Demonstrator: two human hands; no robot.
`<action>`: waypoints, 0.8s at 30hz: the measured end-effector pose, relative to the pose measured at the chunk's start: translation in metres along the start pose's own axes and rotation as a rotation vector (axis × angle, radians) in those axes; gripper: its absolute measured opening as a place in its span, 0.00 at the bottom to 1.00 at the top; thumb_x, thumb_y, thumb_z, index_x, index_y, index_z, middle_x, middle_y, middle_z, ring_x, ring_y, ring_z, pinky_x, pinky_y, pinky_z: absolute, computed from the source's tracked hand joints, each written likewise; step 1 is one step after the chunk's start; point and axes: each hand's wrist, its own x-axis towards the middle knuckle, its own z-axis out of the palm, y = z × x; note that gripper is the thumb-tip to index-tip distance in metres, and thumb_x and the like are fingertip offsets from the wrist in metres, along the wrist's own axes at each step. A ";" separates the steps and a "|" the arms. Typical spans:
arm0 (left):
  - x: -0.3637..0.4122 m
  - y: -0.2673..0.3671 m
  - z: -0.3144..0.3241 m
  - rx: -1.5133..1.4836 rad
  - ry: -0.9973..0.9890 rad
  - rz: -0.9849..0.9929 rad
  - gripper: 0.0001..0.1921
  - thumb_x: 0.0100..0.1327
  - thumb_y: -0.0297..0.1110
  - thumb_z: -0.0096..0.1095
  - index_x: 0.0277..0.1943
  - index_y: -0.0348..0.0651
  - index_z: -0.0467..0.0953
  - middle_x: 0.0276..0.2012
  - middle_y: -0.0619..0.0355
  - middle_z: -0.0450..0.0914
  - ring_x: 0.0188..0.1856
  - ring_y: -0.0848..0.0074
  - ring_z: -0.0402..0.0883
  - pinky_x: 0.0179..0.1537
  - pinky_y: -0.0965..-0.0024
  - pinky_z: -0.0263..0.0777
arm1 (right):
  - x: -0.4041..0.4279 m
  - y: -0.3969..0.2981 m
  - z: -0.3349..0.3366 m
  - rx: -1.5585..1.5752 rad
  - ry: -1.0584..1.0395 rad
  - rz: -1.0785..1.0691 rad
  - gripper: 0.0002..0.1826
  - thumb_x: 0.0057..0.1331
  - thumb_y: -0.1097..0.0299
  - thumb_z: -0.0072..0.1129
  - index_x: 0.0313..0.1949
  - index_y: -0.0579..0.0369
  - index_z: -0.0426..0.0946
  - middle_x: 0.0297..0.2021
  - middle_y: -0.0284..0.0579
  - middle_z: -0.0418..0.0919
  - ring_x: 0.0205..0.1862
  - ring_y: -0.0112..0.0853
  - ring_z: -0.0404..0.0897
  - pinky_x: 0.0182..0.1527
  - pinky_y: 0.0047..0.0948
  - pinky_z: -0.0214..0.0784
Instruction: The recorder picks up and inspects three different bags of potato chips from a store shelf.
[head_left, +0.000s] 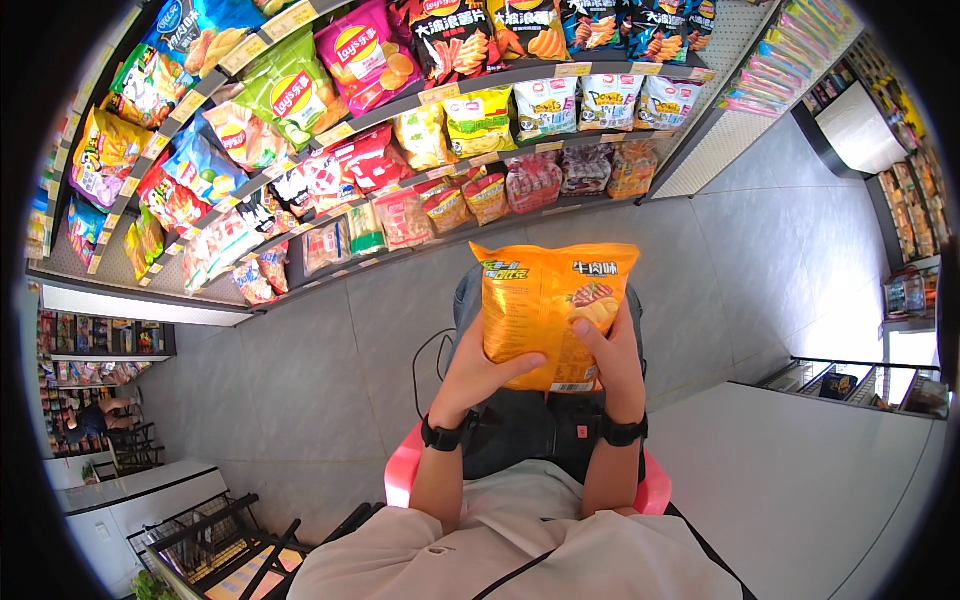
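Note:
An orange bag of potato chips (555, 300) is held up over my knees, its printed back with a barcode turned towards me. My left hand (480, 367) grips the lower left side, thumb lying across the front. On the opposite side my right hand (615, 349) clasps the bag, its thumb pressed below the food picture. The fingers of both hands are mostly hidden behind the bag. The bag looks puffed, and its top edge is sealed.
Ahead, a shop shelf (442, 166) carries several rows of chip and snack bags. A pink stool (403, 459) is under me. To the right stands a white counter (795, 480); at lower left, a black wire rack (202, 536). Another person (94, 421) is at far left.

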 end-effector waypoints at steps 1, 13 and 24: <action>-0.001 0.004 0.001 -0.021 0.015 -0.014 0.37 0.58 0.29 0.79 0.68 0.36 0.66 0.59 0.55 0.80 0.60 0.74 0.78 0.62 0.68 0.71 | 0.000 0.001 0.000 -0.039 -0.052 -0.024 0.33 0.66 0.70 0.69 0.67 0.58 0.62 0.56 0.41 0.76 0.57 0.27 0.77 0.58 0.28 0.71; -0.003 0.011 0.000 0.009 0.038 0.003 0.37 0.57 0.28 0.79 0.67 0.36 0.66 0.59 0.54 0.79 0.60 0.73 0.78 0.62 0.68 0.71 | 0.002 0.000 0.007 -0.049 -0.054 0.001 0.33 0.63 0.74 0.72 0.64 0.59 0.64 0.55 0.43 0.77 0.56 0.29 0.78 0.59 0.29 0.72; -0.005 0.008 -0.003 -0.013 0.060 0.008 0.35 0.59 0.28 0.78 0.67 0.35 0.66 0.59 0.54 0.80 0.60 0.73 0.79 0.61 0.68 0.72 | 0.001 0.000 0.005 -0.116 -0.116 0.011 0.40 0.61 0.73 0.74 0.68 0.58 0.60 0.58 0.42 0.75 0.59 0.29 0.75 0.61 0.30 0.70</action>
